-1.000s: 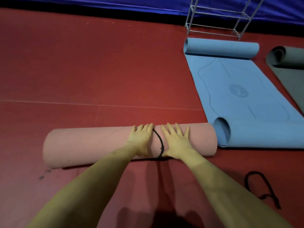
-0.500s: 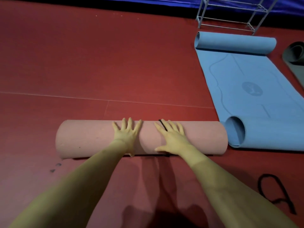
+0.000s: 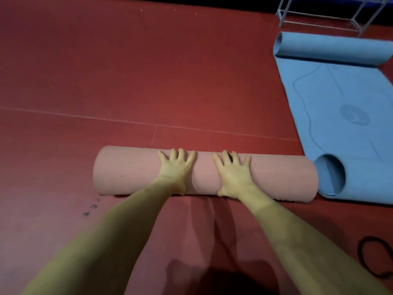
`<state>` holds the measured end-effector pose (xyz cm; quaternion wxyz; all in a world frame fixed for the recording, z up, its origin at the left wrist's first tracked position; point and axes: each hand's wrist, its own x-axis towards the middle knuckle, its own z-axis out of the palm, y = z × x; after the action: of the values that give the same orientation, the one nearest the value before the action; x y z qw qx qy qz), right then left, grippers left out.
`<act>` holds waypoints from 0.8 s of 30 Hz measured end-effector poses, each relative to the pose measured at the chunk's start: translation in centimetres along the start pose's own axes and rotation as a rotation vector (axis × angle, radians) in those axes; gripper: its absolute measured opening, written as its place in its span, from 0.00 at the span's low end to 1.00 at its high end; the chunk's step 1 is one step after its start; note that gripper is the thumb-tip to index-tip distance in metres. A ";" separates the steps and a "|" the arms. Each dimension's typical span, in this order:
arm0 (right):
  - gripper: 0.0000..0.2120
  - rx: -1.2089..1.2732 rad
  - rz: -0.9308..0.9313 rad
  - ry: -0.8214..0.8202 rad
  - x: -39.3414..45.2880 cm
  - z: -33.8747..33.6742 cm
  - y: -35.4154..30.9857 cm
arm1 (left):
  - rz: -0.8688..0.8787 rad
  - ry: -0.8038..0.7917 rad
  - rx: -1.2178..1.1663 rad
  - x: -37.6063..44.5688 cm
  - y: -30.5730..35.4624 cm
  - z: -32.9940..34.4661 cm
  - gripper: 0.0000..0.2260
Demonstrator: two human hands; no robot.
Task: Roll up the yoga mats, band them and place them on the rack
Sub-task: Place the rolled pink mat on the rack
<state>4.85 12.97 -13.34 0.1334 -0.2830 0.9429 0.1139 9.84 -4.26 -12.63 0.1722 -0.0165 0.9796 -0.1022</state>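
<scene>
- Pink mat (image 3: 136,171): fully rolled, lies crosswise on the red floor (image 3: 148,71), long axis left-right in the head view.
- Left hand (image 3: 176,169): flat on top of the roll, a little left of its middle. Fingers straight and spread, tips toward the far side of the roll. Nothing gripped, only palm-down contact.
- Right hand (image 3: 232,173): flat on the roll just right of the left hand, a gap of bare mat between them. Fingers straight and spread, thumb down on the near side of the roll. Nothing gripped.
- Small dark streak between the right hand's fingers, at the top of the roll; too little visible to say what it is.
- Right end of the pink roll sits just beside the near curled end of the blue mat (image 3: 340,107); touching or not, cannot tell.
- Blue mat: mostly unrolled flat, both ends curled up, printed lines and a round logo on its face.
- Black band (image 3: 361,255): loose loop on the floor, near right, well apart from the pink roll, partly cut off by the frame edge.
- Rack (image 3: 319,20): metal frame, far right, just beyond the blue mat's far curl.
- Some dark scuff marks on the floor near the left end of the roll.
</scene>
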 end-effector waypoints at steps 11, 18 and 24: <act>0.56 0.015 0.021 0.001 -4.6 -15.6 5.5 | 0.023 0.010 0.000 -2.9 -1.6 -16.6 0.53; 0.58 0.035 0.032 0.026 -10.6 -35.4 8.1 | 0.029 0.042 -0.012 -9.5 -6.6 -35.8 0.51; 0.58 0.030 0.046 0.036 -15.3 -53.6 8.8 | 0.028 0.076 0.006 -15.5 -12.7 -52.8 0.53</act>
<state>2.15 12.22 42.99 0.1181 -0.2610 0.9531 0.0977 6.44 -5.41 43.70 0.1362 0.0018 0.9853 -0.1030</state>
